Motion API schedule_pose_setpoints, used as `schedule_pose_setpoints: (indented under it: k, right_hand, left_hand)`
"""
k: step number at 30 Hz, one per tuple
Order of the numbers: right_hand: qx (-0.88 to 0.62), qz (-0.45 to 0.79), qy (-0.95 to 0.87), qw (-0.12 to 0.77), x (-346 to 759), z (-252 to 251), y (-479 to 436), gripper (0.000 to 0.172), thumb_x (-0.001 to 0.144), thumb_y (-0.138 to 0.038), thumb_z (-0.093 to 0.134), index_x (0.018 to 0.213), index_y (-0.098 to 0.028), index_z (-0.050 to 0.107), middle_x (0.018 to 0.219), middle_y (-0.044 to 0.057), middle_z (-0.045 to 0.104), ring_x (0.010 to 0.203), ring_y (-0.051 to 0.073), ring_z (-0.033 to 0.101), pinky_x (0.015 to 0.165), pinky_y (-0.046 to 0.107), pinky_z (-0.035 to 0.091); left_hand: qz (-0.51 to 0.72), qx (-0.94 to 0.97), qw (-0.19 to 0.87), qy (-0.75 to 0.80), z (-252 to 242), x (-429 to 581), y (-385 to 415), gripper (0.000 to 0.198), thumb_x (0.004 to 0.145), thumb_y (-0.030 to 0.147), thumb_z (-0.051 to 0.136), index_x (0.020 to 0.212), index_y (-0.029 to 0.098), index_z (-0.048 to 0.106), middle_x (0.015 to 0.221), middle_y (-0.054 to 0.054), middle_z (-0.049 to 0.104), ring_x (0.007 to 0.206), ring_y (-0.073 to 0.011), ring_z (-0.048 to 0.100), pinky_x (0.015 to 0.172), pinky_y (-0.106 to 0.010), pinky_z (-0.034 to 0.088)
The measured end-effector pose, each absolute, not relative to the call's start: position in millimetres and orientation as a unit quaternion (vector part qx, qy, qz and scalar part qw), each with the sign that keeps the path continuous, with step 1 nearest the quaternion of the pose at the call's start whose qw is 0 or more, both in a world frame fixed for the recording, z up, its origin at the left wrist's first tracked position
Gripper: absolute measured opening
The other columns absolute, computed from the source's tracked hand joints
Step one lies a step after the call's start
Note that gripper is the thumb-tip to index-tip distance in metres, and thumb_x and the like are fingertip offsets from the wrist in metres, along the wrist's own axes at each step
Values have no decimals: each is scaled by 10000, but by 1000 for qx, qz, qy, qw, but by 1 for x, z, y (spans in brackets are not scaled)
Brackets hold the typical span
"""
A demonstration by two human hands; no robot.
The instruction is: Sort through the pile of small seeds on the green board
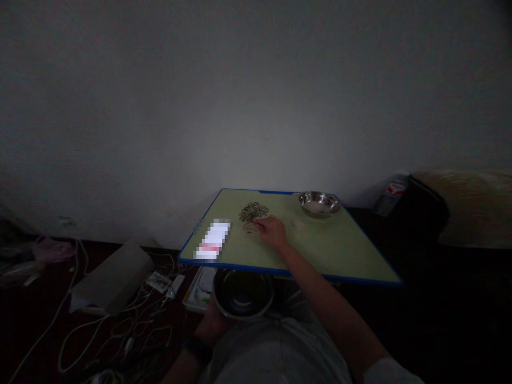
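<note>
My left hand [218, 320] grips the side of a dark metal bowl [243, 314], held below the near edge of a table with a pale green top [328, 250]. Above the tabletop, my right hand [272, 230] has its fingers drawn together, pointing left. They touch or hover just at the near edge of a loose pile of small dark and light grains, perhaps seeds [253, 210]. A faint round outline [250, 228] shows by the fingertips; I cannot tell what it is. Anything inside the pinch is too small to see.
A shiny steel bowl [319, 205] with pale contents stands at the table's far right. A lit, blurred-out phone-like screen [213, 240] lies at the left. Below left are a box [114, 277], tangled cables [120, 325] and a white tray [192, 304]. A wall [256, 106] rises behind.
</note>
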State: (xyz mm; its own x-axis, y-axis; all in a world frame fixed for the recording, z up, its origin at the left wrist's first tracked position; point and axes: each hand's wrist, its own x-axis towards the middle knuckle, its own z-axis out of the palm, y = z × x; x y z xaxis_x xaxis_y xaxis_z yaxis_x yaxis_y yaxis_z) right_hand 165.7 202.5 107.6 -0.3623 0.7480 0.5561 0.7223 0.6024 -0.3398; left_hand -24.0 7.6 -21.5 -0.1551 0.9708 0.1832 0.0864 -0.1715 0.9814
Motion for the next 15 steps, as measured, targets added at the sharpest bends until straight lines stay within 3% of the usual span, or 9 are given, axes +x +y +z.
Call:
schedule_pose_setpoints:
  k: [6,12,15]
  right_hand:
    - [-437,2,-830,345,165,106,202,245,898,-156,631,1057,-230,804,1012,61,802,924,224,706,887,327,520]
    - [-419,11,-840,344,161,105,202,304,860,-72,618,1065,-210,796,1037,69,797,932,216,708,935,334,512]
    - [-412,12,-849,332,159,106,202,298,871,-76,612,1071,-205,791,1050,74,794,957,214,705,945,327,505]
  left_hand:
    - [557,535,397,496,-21,-28,12,1112,353,341,1011,1373,247,578,1394,-185,656,1415,-454,460,1181,-578,377]
    - [545,544,443,460,-9,-23,5,1023,546,382,957,1458,280,504,1339,-162,706,1297,-402,607,1197,-569,366]
    - [536,537,444,477,-5,-21,3,1119,456,376,990,1459,273,503,1342,-176,703,1289,-426,609,1187,-591,375]
